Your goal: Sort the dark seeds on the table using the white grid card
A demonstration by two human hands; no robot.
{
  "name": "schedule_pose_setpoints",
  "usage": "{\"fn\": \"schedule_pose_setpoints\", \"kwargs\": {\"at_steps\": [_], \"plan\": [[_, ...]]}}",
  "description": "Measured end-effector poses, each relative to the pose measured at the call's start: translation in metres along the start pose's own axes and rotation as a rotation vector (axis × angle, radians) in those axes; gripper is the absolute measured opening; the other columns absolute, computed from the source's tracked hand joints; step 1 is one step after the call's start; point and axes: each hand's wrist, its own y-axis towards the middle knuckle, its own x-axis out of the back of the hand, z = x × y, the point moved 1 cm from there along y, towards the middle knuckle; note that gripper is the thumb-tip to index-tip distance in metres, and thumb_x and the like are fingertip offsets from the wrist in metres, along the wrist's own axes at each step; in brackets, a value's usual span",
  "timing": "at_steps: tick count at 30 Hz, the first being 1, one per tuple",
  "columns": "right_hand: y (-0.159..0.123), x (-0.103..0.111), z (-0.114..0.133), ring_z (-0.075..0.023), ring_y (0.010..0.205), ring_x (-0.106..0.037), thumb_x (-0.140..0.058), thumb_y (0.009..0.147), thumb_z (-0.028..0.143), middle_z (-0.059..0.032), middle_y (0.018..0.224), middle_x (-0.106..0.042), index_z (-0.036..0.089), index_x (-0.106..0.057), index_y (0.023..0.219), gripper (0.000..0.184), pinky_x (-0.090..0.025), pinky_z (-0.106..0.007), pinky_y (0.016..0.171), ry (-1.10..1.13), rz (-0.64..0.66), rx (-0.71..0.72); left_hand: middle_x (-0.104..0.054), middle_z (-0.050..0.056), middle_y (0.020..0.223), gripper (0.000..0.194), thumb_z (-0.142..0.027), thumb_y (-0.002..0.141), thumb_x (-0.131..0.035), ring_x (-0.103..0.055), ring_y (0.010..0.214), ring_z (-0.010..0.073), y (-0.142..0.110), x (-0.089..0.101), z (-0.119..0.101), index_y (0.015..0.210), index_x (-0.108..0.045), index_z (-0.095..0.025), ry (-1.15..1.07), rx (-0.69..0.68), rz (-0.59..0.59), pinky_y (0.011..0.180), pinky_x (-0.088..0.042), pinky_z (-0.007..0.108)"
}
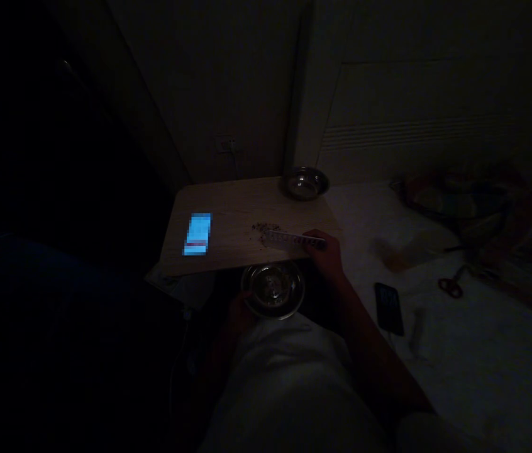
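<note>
My right hand [326, 250] is closed around one end of a long, narrow pale strip with a row of dark marks [289, 237]; its kind is hard to tell in the dim light. The strip's far end lies by a patch of small dark bits [266, 226] on the wooden tabletop [228, 204]. Just below the table's front edge, my left hand [242, 313] grips the left rim of a shiny metal bowl [273, 290]. Some small specks seem to lie in that bowl. Most of the left fingers are lost in shadow.
A second metal bowl [306, 184] stands at the table's back right corner. A lit, blurred-out screen [197, 234] lies at the left. On the white bedding to the right are a phone [389, 308] with a cable, red-handled scissors [451, 287] and a patterned cloth heap [459, 195].
</note>
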Motion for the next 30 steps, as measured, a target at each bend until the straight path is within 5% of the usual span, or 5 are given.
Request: {"fn": "schedule_pose_setpoints", "kwargs": {"at_steps": [8,22,30], "plan": [[-0.002,0.002,0.002,-0.0129,0.062,-0.053,-0.058,0.065,0.022,0.0014,0.068,-0.062,0.019,-0.064,0.073,0.011,-0.040,-0.024,0.058,0.000,0.008,0.012,-0.070,0.010,0.092,0.039,-0.020,0.063,-0.066,-0.057,0.107,0.0346,0.001,0.003,0.001,0.103,-0.064,-0.017,-0.006,0.055,0.024,0.091,-0.045,0.049],[-0.003,0.007,-0.007,-0.0128,0.059,-0.052,-0.061,0.063,0.025,0.0015,0.064,-0.061,0.018,-0.064,0.071,0.011,-0.039,-0.024,0.055,0.049,0.056,-0.036,-0.071,0.007,0.084,0.035,-0.019,0.063,-0.067,-0.061,0.101,0.0307,-0.003,0.000,0.001,0.097,-0.065,-0.020,0.016,-0.051,-0.060,0.089,-0.046,0.044],[-0.011,0.008,-0.004,-0.0142,0.063,-0.055,-0.061,0.060,0.020,0.0009,0.068,-0.063,0.019,-0.065,0.071,0.012,-0.042,-0.026,0.059,0.127,0.152,-0.077,-0.071,0.011,0.087,0.028,-0.023,0.065,-0.064,-0.060,0.102,0.0324,-0.003,-0.006,-0.003,0.092,-0.066,-0.015,-0.010,0.017,0.015,0.089,-0.046,0.046]]}}
